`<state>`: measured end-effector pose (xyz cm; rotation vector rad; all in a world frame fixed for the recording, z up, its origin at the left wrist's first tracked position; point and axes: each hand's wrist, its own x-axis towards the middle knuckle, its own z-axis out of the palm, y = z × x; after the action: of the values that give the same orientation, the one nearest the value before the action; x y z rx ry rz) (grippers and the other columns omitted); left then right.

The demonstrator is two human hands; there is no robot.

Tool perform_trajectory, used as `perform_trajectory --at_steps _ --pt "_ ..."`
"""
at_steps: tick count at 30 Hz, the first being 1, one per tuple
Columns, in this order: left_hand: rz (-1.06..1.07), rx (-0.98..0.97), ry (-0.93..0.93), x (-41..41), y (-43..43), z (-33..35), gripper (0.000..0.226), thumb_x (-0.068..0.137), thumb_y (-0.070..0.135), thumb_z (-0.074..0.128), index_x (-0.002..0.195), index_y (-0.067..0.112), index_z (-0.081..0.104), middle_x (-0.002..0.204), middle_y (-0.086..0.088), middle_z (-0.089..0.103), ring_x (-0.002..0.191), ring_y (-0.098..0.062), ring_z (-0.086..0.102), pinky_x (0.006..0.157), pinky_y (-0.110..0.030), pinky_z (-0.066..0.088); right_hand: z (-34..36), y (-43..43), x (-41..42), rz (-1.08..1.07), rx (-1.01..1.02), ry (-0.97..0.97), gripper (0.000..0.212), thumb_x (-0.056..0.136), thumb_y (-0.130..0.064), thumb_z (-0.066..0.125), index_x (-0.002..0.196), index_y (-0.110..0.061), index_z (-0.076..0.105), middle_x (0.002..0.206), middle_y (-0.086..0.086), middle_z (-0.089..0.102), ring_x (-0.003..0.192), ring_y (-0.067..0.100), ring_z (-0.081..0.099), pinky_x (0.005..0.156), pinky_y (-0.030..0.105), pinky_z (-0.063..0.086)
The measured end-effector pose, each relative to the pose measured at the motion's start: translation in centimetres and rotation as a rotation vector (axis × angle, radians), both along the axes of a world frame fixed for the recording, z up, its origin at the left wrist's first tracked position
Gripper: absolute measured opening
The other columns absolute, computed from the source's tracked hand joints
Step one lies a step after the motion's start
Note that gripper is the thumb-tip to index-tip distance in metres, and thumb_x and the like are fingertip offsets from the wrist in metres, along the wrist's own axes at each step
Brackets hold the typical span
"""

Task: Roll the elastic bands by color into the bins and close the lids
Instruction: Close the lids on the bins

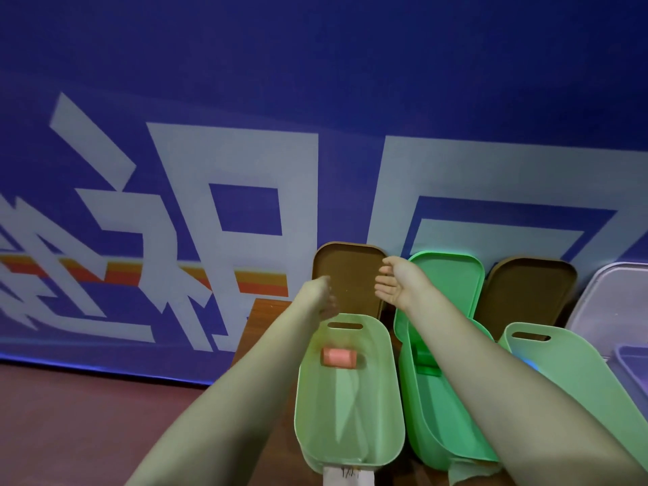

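Observation:
A pink rolled band (338, 357) lies inside the pale green bin (350, 440) in front of me. Behind that bin a brown lid (350, 271) stands upright against the wall. My left hand (322, 298) is blurred at the lid's lower left edge, with its fingers hanging loosely and nothing visible in them. My right hand (394, 285) is at the lid's right edge, palm turned left and fingers relaxed. I cannot tell whether either hand touches the lid.
To the right stand a bright green bin (441, 426) with its green lid (447, 275) up, another pale green bin (561, 373) showing a bit of blue inside and backed by a brown lid (526, 292), and a translucent bin (627, 366) with its lid (610, 299). A blue printed wall (245, 100) is directly behind.

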<state>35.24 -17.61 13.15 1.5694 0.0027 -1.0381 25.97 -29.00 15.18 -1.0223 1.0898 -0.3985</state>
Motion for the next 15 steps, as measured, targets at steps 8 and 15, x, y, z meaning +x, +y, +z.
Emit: perform_trajectory --at_steps 8,15 --pt "0.142 0.066 -0.168 4.5 -1.7 0.4 0.02 0.098 0.011 0.04 0.114 0.003 0.047 0.074 -0.009 0.047 0.062 -0.021 0.049 0.065 -0.03 0.045 -0.3 -2.1 1.6 -0.028 -0.044 0.106 0.044 0.095 -0.016 0.05 0.137 -0.007 0.039 0.146 0.016 0.037 0.134 0.035 0.036 0.105 0.048 0.037" --pt "0.085 0.157 -0.261 5.8 -3.9 -0.7 0.05 0.098 0.035 0.035 0.138 0.005 0.042 0.14 -0.015 0.044 0.122 -0.037 0.045 0.101 -0.041 0.039 -1.5 -3.9 2.4 0.003 -0.062 0.204 0.05 0.093 -0.011 0.053 0.14 -0.008 0.036 0.15 0.017 0.032 0.136 0.036 0.033 0.106 0.049 0.038"
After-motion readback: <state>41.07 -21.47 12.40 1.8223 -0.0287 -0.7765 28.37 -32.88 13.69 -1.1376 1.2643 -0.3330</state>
